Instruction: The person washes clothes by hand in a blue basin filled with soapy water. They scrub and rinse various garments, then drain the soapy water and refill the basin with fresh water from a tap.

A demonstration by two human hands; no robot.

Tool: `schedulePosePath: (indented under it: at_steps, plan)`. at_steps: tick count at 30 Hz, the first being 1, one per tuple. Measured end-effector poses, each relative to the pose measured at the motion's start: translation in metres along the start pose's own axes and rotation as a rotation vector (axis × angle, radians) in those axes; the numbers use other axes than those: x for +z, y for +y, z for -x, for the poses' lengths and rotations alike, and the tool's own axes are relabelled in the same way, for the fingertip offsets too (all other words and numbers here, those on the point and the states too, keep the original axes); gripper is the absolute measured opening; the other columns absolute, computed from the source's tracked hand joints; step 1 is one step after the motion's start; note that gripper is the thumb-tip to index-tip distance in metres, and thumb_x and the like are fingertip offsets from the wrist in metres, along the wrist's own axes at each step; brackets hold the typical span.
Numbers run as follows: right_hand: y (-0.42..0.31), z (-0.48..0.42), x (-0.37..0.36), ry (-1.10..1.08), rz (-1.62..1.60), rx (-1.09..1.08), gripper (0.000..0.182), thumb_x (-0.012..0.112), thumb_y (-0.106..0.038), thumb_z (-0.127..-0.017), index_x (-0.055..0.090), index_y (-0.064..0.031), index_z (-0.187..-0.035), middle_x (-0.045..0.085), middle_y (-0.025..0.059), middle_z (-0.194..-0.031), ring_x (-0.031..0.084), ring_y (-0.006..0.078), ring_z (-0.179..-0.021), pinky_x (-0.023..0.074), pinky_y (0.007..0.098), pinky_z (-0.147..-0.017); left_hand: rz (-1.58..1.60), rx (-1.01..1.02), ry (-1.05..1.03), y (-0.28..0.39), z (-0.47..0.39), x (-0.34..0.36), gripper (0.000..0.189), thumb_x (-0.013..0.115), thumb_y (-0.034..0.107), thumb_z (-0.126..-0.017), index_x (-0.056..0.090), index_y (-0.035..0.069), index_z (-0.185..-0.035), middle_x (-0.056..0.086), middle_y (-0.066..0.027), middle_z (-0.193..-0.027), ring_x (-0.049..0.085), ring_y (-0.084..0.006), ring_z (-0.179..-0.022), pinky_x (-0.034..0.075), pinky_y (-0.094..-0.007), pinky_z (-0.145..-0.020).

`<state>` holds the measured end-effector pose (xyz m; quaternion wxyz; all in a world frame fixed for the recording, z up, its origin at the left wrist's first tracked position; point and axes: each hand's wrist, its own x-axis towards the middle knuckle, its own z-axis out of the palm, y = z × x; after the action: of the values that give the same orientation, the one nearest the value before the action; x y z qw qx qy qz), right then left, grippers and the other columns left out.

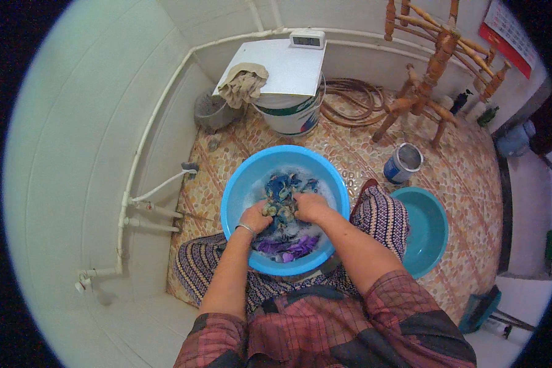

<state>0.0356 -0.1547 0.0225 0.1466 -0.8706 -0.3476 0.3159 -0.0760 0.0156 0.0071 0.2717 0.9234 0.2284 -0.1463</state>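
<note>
Between my knees a blue plastic basin (232, 184) holds sudsy water and wet cloth. My left hand (257, 217) grips the near-left side of a dark blue patterned cloth (280, 186). On its right side, my right hand (309, 207) has its fingers closed on the same cloth, a short gap from the left. Purple cloth (299, 248) lies in the water nearer to me, apart from both hands. White foam (324, 191) floats around the cloth. My fingertips are partly hidden in the folds.
A teal basin (434, 207) and an open can (402, 163) stand to my right. Ahead, a bucket (287, 117) bears a white board (285, 60) with a beige rag (244, 83) and a small digital clock (307, 39). A coiled hose (354, 117) lies near stacked wooden stools (430, 78). Pipes (138, 152) line the left wall.
</note>
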Motion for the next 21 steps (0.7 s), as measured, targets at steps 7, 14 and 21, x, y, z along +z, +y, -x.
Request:
schedulePosePath:
  at_steps: [7,14,21]
  plan:
    - [-0.004,-0.001,0.01,-0.17,0.244,-0.058,0.024,0.058,-0.018,-0.069,0.067,-0.0078,-0.089,0.064,0.0126,-0.095,0.061,0.027,-0.09,0.048,0.0404,-0.076,-0.22,-0.069,-0.185,0.018,0.018,0.007,0.041,0.049,0.039,-0.077,0.057,0.013,-0.108,0.058,-0.0197,-0.103,0.055,-0.0358,-0.095,0.042,-0.0434,-0.085]
    - [0.014,-0.017,0.051,-0.117,0.23,-0.02,0.026,0.055,-0.017,-0.069,0.065,-0.01,-0.091,0.064,0.0124,-0.092,0.061,0.0271,-0.089,0.0482,0.0385,-0.074,-0.252,-0.159,-0.253,0.04,0.004,0.015,0.053,0.036,0.042,-0.085,0.056,-0.002,-0.107,0.054,-0.0211,-0.112,0.053,-0.0359,-0.103,0.039,-0.0443,-0.09]
    - [-0.007,-0.007,0.031,-0.18,0.307,-0.032,0.025,0.054,-0.016,-0.071,0.066,-0.0089,-0.092,0.063,0.0131,-0.096,0.061,0.0286,-0.09,0.0482,0.0389,-0.075,-0.154,-0.031,-0.293,-0.023,-0.051,0.049,0.053,0.034,0.047,-0.083,0.058,0.006,-0.107,0.053,-0.02,-0.114,0.052,-0.0377,-0.102,0.04,-0.0436,-0.087]
